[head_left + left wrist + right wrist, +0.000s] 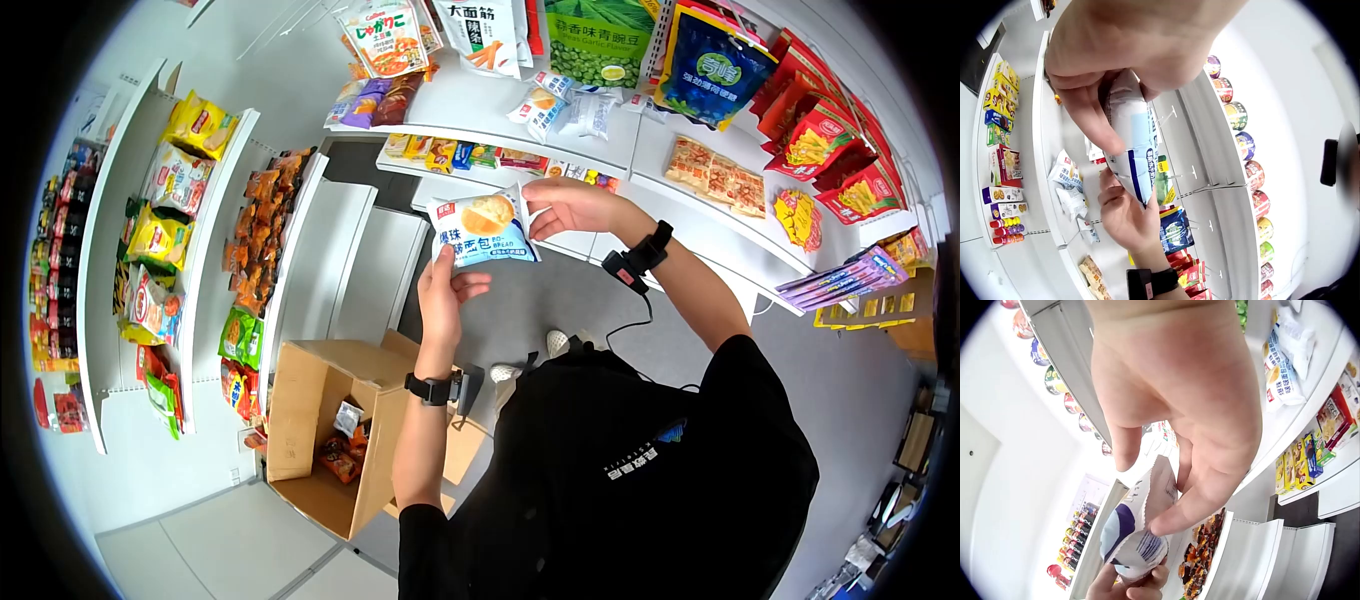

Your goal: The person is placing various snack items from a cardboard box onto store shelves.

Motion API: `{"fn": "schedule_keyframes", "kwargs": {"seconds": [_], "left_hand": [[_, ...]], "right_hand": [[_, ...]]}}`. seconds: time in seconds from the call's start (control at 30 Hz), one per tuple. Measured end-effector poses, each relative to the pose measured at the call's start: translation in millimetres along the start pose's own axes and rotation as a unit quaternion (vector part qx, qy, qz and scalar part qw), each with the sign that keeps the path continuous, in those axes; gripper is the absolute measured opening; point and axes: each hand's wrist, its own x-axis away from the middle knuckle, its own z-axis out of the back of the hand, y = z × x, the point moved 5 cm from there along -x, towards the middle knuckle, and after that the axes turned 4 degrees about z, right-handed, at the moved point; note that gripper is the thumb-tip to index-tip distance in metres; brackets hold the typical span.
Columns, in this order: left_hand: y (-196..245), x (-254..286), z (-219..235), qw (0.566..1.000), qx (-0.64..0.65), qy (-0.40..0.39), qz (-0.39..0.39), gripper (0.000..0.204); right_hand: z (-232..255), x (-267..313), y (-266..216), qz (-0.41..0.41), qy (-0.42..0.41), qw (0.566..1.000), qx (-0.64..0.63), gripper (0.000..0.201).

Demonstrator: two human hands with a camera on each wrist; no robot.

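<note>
A blue-and-white bread packet (485, 228) with a bread picture is held up between both hands, before the shelves. My left hand (442, 300) grips its left end, thumb on the printed face; in the left wrist view the packet (1135, 140) shows edge-on below that hand (1129, 47). At the right end, my right hand (570, 208) holds the packet's edge with its fingers. The right wrist view shows the right hand's fingers (1175, 512) against the crimped edge of the packet (1141, 519), with the left hand (1125, 584) gripping the opposite end.
Similar packets (542, 103) lie on the white shelf (460, 110) ahead, below hanging snack bags (600, 45). Boxed snacks (440, 153) line a lower shelf. Snack racks (165, 240) stand at the left. An open cardboard box (335, 370) on the floor contains several packets.
</note>
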Motion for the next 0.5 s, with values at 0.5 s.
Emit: {"fn": "schedule_keyframes", "kwargs": {"seconds": [0.5], "left_hand": [[-5,-23,-22,0.998,-0.028,-0.050,-0.011,0.033]], "right_hand": [[38,7,6,0.058,0.052,0.995,0.065,0.017]]}}
